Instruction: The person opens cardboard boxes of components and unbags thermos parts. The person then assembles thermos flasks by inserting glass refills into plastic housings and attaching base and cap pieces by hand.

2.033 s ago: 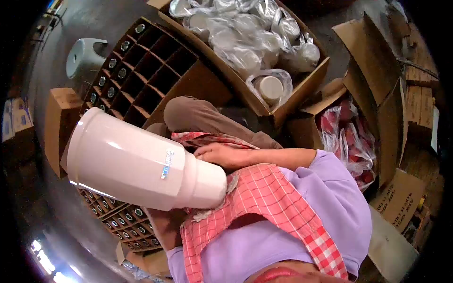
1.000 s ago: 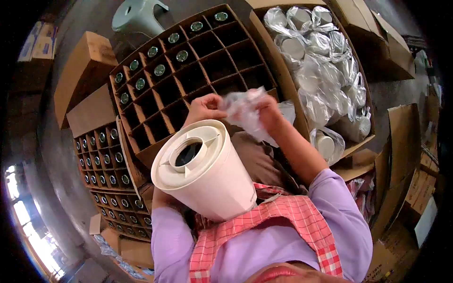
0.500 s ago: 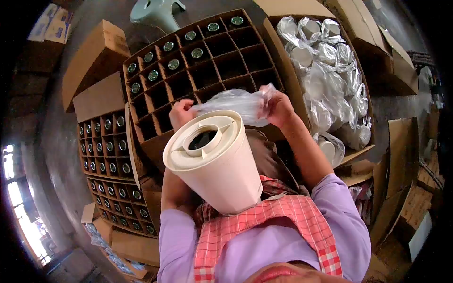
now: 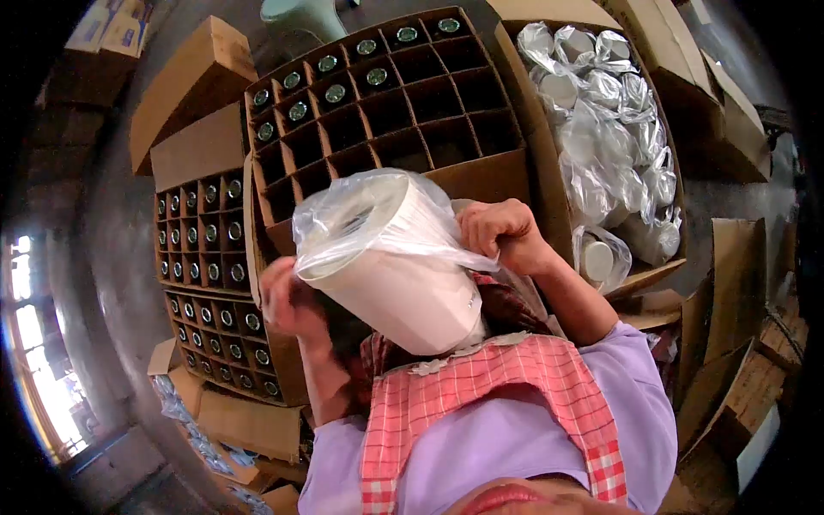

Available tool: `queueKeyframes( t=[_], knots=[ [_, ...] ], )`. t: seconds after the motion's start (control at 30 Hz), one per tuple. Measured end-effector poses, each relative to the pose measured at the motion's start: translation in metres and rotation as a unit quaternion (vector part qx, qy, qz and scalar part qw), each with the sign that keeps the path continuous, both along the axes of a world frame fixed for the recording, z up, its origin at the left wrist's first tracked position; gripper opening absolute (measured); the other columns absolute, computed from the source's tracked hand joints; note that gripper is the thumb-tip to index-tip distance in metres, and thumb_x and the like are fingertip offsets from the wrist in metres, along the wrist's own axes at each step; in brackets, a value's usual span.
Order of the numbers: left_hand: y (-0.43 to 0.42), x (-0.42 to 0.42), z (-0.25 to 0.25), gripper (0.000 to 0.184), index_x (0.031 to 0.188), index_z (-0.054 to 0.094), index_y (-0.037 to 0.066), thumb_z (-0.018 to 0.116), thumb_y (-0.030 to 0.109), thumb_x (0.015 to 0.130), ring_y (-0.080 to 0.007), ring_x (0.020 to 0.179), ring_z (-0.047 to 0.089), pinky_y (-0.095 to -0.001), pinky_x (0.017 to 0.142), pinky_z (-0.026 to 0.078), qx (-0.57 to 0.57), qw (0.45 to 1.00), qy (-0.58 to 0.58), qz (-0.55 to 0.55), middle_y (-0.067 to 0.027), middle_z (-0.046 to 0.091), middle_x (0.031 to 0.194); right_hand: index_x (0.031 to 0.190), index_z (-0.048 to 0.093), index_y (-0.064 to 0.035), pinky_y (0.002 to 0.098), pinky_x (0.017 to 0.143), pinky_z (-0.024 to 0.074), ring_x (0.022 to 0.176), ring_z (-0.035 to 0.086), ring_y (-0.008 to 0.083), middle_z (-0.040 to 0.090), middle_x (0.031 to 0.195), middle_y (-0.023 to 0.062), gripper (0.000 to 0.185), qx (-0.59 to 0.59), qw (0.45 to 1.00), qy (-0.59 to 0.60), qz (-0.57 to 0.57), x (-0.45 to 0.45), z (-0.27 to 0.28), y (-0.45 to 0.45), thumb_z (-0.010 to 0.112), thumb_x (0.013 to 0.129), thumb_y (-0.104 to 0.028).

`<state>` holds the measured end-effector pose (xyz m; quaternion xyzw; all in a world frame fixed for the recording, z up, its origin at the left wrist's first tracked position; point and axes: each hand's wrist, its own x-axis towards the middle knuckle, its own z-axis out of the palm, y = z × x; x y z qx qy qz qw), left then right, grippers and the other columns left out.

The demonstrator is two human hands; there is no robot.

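Observation:
A cream-white plastic canister (image 4: 403,296) with a ring-shaped hollow in its top end stands tilted against the checked apron. A clear plastic bag (image 4: 421,210) is stretched over that top end and partway down the side. My right hand (image 4: 502,232) is closed on the bag's edge at the canister's right. On the other side, my left hand (image 4: 287,296) is slightly blurred, with its fingers pinched at the bag's left edge.
Ahead is a divided carton (image 4: 481,176) with bottles in some cells. Bagged white containers fill a box (image 4: 678,270) on the right. Smaller divided cartons (image 4: 249,296) of bottles sit left, and a pale green stool (image 4: 305,15) stands at the back.
The bag, held between both hands beyond the canister, has come over its top and down its sides. Both hands moved nearer my body, the left outward. The view shifted slightly.

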<state>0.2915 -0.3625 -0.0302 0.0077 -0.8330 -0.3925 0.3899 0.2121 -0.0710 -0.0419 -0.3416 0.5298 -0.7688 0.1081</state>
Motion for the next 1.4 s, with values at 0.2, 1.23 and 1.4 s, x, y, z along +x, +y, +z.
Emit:
queueKeyframes(
  t=[0.2,1.23,1.4],
  knots=[
    [-0.014,0.054,-0.03,0.025,0.093,0.064,0.003,0.058,-0.005,0.07,-0.0301,0.085,0.06,-0.0352,0.074,0.049,-0.002,0.988,-0.118,-0.096,-0.0137,0.062,0.092,0.055,0.044,-0.0094,0.0325,0.067,0.0427,0.057,0.049,0.0203,0.049,0.056,0.0002,0.023,0.127,0.975,0.177,-0.042,0.008,0.018,0.006,0.061,0.052,0.007],
    [0.126,0.019,0.105,0.013,0.058,0.055,-0.001,0.063,0.008,0.061,-0.0222,0.044,0.051,-0.0309,0.038,0.037,0.208,0.652,-0.16,-0.711,-0.0133,0.056,0.058,0.079,0.058,-0.0066,0.0357,0.073,0.0459,0.085,0.057,0.0277,0.059,0.085,0.0088,0.023,0.252,0.801,0.314,-0.443,0.023,0.018,0.192,0.072,0.066,-0.018],
    [0.153,-0.01,0.066,0.009,0.064,0.052,0.0,0.055,0.008,0.067,-0.0179,0.05,0.046,-0.0279,0.046,0.043,0.288,0.765,-0.255,-0.517,-0.0104,0.049,0.061,0.084,0.063,-0.0016,0.03,0.066,0.0495,0.075,0.06,0.0147,0.063,0.084,0.0025,0.015,0.038,0.707,0.001,-0.707,0.09,-0.115,0.343,0.061,0.079,-0.016]
  ],
)
